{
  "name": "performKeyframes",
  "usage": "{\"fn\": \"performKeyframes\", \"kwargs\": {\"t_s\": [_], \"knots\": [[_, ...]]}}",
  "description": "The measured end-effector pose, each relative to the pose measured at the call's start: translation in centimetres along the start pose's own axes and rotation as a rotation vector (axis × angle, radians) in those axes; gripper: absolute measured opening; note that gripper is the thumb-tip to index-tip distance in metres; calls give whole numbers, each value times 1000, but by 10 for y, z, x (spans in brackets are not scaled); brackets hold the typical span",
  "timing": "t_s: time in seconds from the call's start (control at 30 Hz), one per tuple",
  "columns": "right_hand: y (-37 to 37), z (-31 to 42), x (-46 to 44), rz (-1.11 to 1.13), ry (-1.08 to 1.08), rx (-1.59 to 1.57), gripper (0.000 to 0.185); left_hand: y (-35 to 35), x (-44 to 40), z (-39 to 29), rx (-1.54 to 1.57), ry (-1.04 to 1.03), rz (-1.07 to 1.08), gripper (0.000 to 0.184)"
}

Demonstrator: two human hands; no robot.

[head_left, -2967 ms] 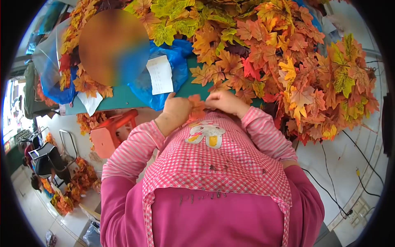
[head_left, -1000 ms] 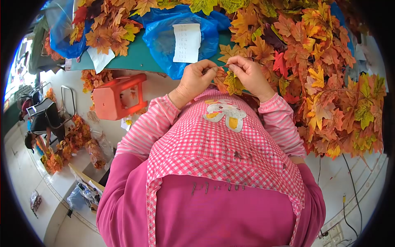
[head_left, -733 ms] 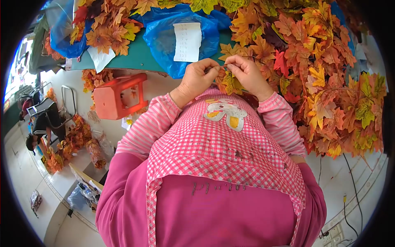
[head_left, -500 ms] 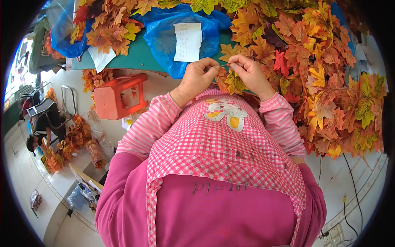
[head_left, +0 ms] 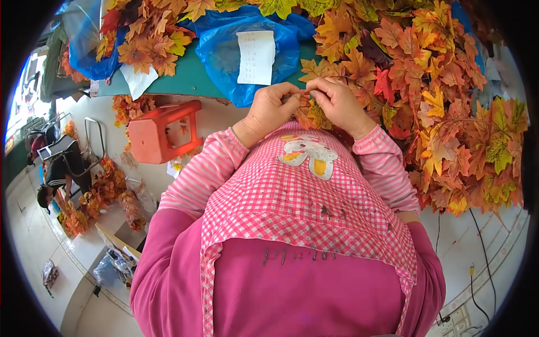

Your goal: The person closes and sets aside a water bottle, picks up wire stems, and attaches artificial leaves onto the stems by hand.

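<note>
We look down over a pink-and-white checked cloth apron (head_left: pixel 297 208) with a white and yellow animal-shaped patch (head_left: pixel 307 153). At twelve o'clock, the person's left hand (head_left: pixel 273 109) is curled, thumb and fingers pinched narrowly together on a small sprig of orange and yellow-green maple-shaped leaves (head_left: pixel 318 117). At half past one, the right hand (head_left: pixel 338 108) pinches the top of the same sprig, its fingertips just beside those of the left. The leaves hang below the fingertips, between the two hands; the fingers hide the exact grip.

Past the hands, we find a green bench (head_left: pixel 182 83). On it at twelve o'clock lies a crumpled blue plastic bag (head_left: pixel 220 59), with a white paper slip bearing handwritten numbers (head_left: pixel 256 57) on top. A large heap of orange, red and yellow maple-shaped leaves (head_left: pixel 412 78) fills two o'clock. Near ten o'clock, we see a red plastic stool (head_left: pixel 149 136). At nine o'clock, farther away, a person in dark clothing (head_left: pixel 74 168) bends near the floor.
</note>
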State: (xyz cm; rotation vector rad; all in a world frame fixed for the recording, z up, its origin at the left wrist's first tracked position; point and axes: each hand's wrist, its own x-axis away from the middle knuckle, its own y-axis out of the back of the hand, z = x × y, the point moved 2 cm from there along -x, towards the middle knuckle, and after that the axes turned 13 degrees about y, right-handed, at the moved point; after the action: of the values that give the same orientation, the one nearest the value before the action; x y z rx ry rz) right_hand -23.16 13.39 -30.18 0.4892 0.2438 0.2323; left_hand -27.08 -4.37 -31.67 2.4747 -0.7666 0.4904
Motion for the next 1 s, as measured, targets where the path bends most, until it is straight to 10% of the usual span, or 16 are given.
{"fn": "performKeyframes", "kwargs": {"t_s": [0.2,0.4,0.7,0.87,1.0], "knots": [[-10,-7,-1,-19,38,12,12,-3,2,5,6,-27,4,15],[9,-58,-5,-162,-531,-1115,39,-5,-8,12,500,205,93,17],[-14,-50,48,-63,-540,-849,34,2,-12,29,688,389,110,16],[7,-49,45,-378,-665,-1181,13,5,7,0,-389,-208,-152,38],[7,-47,46,-326,-732,-1355,6,1,9,-19,-540,-767,-335,26]]}}
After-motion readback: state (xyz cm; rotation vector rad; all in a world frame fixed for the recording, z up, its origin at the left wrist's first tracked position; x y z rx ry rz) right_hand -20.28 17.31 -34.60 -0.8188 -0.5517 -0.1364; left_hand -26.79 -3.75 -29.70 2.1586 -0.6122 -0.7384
